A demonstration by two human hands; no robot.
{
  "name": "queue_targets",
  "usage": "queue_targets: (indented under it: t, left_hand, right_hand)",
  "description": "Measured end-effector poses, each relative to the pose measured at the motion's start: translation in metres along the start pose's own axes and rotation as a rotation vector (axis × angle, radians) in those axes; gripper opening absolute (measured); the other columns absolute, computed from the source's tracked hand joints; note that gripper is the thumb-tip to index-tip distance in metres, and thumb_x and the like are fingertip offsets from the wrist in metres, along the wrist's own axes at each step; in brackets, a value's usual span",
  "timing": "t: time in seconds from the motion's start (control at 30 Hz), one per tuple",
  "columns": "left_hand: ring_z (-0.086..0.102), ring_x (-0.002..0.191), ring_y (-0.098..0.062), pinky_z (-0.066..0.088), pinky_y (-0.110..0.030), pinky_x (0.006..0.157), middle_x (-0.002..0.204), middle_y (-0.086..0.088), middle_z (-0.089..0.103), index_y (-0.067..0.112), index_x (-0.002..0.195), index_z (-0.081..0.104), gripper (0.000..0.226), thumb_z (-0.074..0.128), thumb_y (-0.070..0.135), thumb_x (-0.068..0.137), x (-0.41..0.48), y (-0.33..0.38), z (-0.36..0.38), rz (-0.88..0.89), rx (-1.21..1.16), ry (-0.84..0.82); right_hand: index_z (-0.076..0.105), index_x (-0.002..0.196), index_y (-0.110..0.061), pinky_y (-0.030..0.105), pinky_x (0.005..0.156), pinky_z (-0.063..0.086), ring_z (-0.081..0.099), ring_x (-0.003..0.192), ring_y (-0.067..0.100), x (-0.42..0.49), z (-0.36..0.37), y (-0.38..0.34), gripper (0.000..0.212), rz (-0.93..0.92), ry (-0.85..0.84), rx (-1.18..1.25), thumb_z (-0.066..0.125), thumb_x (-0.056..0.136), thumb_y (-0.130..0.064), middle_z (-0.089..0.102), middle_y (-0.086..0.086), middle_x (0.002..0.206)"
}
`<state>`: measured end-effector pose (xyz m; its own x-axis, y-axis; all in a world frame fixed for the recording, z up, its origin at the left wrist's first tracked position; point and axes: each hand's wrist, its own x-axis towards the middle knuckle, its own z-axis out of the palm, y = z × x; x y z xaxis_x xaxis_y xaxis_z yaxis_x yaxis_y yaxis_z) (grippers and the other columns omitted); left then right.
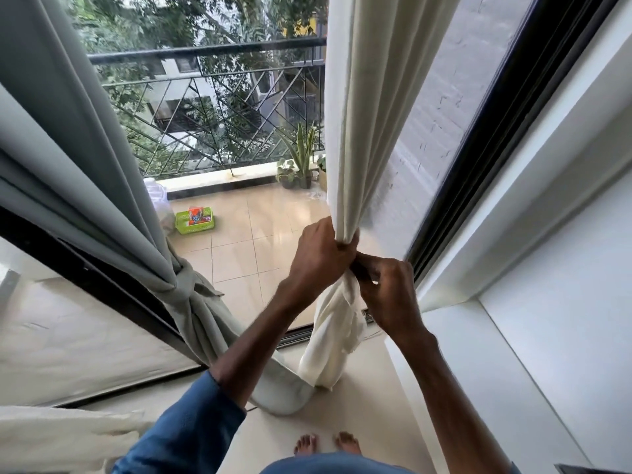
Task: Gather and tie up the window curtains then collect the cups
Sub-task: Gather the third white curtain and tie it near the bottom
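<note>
Balcony doorway, cream curtain in hand

At centre, the left grip is clenched round the gathered cream curtain. The right grip pinches its bunched cloth just below, the two touching. Leftward, the grey curtain hangs knotted. Beyond, a green basket sits on balcony tiles.

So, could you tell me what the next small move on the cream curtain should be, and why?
Probably draw the loose end through and tighten a knot: the left hand grips the gathered cream curtain, the right hand pinches fabric just below, and no knot shows there, while the grey curtain is already knotted.
</note>
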<state>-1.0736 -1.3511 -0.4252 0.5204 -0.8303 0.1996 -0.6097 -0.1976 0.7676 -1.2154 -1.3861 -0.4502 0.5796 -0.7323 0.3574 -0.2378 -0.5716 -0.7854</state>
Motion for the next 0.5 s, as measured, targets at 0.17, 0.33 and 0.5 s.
queue_targets:
  t: [0.17,0.33,0.5]
  left_hand:
    - [0.059,0.061,-0.030,0.051,-0.046,0.056,0.068,-0.008,0.062,0.006,0.075,0.057,0.022,0.053,0.023,0.088,-0.001,0.007,0.008,0.029,0.053,0.038]
    - [0.061,0.068,-0.030,0.051,-0.042,0.060,0.074,-0.006,0.065,0.008,0.079,0.058,0.020,0.052,0.022,0.091,-0.001,0.010,0.013,-0.006,0.069,0.103]
    - [0.062,0.060,-0.027,0.054,-0.044,0.055,0.068,-0.002,0.063,0.010,0.078,0.056,0.017,0.051,0.023,0.088,-0.005,0.015,0.018,-0.037,0.022,0.133]
  right_hand:
    - [0.078,0.094,-0.017,0.031,0.070,0.061,0.073,0.081,0.004,-0.015,-0.004,0.004,0.010,0.063,0.239,0.047,0.076,0.090,-0.026,0.077,-0.011,0.088]
    - [0.077,0.099,-0.014,0.037,0.078,0.062,0.074,0.082,0.005,-0.026,-0.001,0.002,0.021,0.193,0.083,0.185,0.077,0.088,-0.032,0.077,-0.008,0.091]
    - [0.073,0.102,-0.017,0.028,0.068,0.060,0.072,0.071,0.005,-0.028,0.001,0.004,0.034,0.207,0.112,0.146,0.084,0.079,-0.041,0.076,-0.011,0.088]
